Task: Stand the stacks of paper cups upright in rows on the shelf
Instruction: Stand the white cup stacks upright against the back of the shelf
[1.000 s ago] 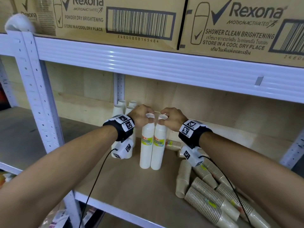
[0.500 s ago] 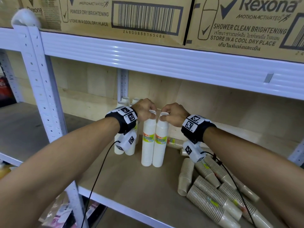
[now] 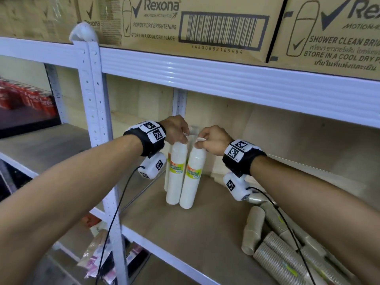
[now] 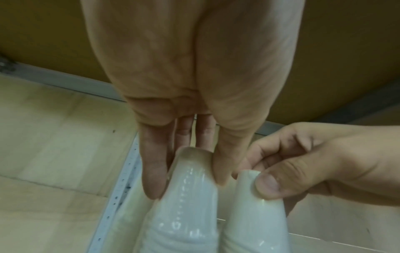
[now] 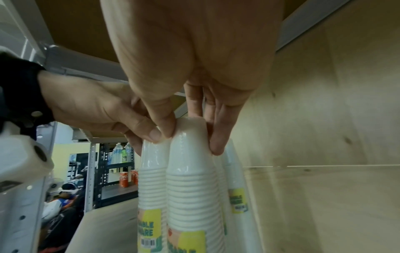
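Two wrapped stacks of white paper cups stand upright side by side on the wooden shelf board (image 3: 205,233). My left hand (image 3: 181,138) grips the top of the left stack (image 3: 175,177), with fingers and thumb around its tip (image 4: 192,171). My right hand (image 3: 200,141) pinches the top of the right stack (image 3: 194,182), thumb on one side and fingers on the other (image 5: 192,140). More white stacks (image 5: 233,179) stand right behind them, mostly hidden. Several brown cup stacks (image 3: 277,256) lie flat at the right.
A white perforated upright (image 3: 96,120) stands at the shelf's left front corner, and a rear post (image 3: 180,101) is behind the cups. The beam above (image 3: 226,79) carries cardboard boxes (image 3: 185,25). Wrist camera cables (image 3: 115,219) hang below my arms.
Both hands have carried the two white stacks back and left, up against the white stacks standing behind. Both grips are unchanged.
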`<act>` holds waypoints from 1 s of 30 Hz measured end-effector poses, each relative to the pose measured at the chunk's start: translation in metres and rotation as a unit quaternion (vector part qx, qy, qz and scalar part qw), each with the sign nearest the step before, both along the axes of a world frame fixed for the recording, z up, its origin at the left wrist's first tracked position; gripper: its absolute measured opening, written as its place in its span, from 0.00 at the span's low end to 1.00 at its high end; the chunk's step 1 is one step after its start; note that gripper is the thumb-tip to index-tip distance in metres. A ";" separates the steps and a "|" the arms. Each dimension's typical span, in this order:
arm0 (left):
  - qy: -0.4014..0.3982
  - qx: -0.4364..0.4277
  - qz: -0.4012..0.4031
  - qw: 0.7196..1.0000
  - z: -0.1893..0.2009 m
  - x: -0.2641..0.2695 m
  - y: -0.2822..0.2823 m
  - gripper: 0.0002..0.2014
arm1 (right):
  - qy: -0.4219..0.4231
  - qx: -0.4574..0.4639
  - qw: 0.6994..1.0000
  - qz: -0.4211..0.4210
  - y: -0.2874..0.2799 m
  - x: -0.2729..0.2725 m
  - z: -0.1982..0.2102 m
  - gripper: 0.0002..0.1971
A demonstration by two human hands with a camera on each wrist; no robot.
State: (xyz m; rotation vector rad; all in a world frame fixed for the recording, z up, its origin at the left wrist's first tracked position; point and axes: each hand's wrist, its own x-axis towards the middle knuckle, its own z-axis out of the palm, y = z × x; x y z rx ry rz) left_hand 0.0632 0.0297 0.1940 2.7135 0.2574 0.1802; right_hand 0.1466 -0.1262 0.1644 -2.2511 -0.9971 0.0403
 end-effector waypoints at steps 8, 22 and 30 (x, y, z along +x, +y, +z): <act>-0.017 -0.006 0.044 0.999 -0.013 -0.019 0.029 0.18 | -0.006 -0.006 1.000 0.011 0.032 -0.011 -0.010 0.13; -0.038 -0.011 0.044 0.998 -0.011 -0.027 0.028 0.18 | 0.014 -0.023 0.999 0.038 0.029 -0.016 -0.002 0.21; -0.101 0.023 0.016 0.995 0.031 -0.014 0.001 0.18 | 0.012 -0.040 0.999 -0.010 -0.013 0.009 0.018 0.22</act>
